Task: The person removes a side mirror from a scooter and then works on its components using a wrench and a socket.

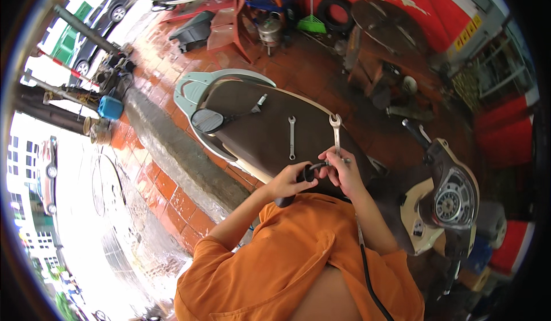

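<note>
My left hand (287, 178) is closed round a black scooter mirror (308, 174), whose short stem points toward my right hand. My right hand (348, 174) pinches at the threaded end of that stem and also holds a silver open-ended wrench (336, 130), its jaw pointing away from me. On the dark brown scooter seat (258, 131) before me lies a smaller combination wrench (291, 138). Another mirror (207, 120) rests on the seat further left, glass up, its black stem ending in a silver bolt (262, 99). My fingers partly hide the held mirror's stem end.
The scooter's handlebar and speedometer (450, 205) are at my right; its pale rear grab rail (186, 91) is at the far left. Beyond the seat stand a red plastic chair (225, 34), a metal pot (270, 32), a tyre (335, 14) and a rusty round table (390, 25). A concrete ledge (166, 134) runs along the left.
</note>
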A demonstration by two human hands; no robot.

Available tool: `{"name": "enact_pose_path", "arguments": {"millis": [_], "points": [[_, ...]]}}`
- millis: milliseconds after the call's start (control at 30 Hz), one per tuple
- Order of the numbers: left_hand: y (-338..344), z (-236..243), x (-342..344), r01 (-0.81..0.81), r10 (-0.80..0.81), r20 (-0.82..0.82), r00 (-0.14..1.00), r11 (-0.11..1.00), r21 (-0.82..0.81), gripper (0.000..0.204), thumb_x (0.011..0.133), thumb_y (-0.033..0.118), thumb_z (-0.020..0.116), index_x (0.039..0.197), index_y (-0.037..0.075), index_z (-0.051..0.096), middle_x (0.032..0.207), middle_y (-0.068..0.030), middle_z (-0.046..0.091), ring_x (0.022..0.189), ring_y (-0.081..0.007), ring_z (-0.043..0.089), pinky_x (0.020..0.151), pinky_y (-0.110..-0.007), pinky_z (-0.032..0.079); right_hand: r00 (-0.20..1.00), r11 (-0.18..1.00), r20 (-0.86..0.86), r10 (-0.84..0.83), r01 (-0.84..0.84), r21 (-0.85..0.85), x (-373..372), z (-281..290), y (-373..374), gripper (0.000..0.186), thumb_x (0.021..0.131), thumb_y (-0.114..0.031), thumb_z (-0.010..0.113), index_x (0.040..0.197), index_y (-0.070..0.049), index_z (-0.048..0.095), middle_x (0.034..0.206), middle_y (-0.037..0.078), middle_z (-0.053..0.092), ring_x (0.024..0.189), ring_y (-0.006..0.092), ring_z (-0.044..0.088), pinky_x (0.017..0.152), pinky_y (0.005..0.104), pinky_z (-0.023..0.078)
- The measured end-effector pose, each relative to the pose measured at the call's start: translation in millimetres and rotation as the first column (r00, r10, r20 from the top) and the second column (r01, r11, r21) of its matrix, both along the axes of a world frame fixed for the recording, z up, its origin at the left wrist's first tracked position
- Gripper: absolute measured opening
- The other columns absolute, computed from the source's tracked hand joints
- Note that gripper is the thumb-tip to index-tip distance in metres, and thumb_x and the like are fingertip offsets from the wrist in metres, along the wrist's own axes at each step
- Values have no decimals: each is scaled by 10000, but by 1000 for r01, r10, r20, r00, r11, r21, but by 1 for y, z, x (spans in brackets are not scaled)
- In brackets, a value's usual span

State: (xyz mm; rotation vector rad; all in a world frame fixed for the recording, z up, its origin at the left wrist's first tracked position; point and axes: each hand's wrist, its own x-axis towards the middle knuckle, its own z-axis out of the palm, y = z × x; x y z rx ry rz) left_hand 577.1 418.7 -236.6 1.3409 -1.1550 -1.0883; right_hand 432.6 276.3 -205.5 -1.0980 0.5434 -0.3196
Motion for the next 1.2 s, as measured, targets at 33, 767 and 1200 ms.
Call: {"name": "enact_pose_path", "arguments": {"millis": [33, 767, 1200], "points": [[6, -8, 1, -35, 37, 65, 997, 999, -33, 234, 937, 249, 693, 995, 41, 604, 754, -40, 590, 698, -128, 546, 660, -286, 467, 999, 1000, -44, 3, -4, -21, 4, 11, 3, 234, 1008, -250, 567, 936, -35, 623, 609, 26, 585, 420, 18, 371, 378, 185, 257], [13, 69, -5, -271, 234, 285, 930, 958, 97, 311, 924, 285, 699, 917, -15, 616, 617, -74, 494, 581, -134, 445, 542, -324, 398, 994, 954, -23, -109, 98, -284, 2, 35, -14, 192, 988, -247, 635, 997, -56, 630, 655, 43, 634, 436, -17, 382, 406, 176, 219], [16, 73, 10, -152, 172, -200, 965, 982, 109, 391, 1007, 417, 563, 1035, 30, 606, 666, 24, 465, 598, -46, 432, 505, -234, 338, 991, 901, 77, -111, 133, -412, -38, 28, -19, 295, 979, -123, 610, 1265, -49, 595, 743, -13, 592, 613, 22, 493, 537, 200, 379]]}}
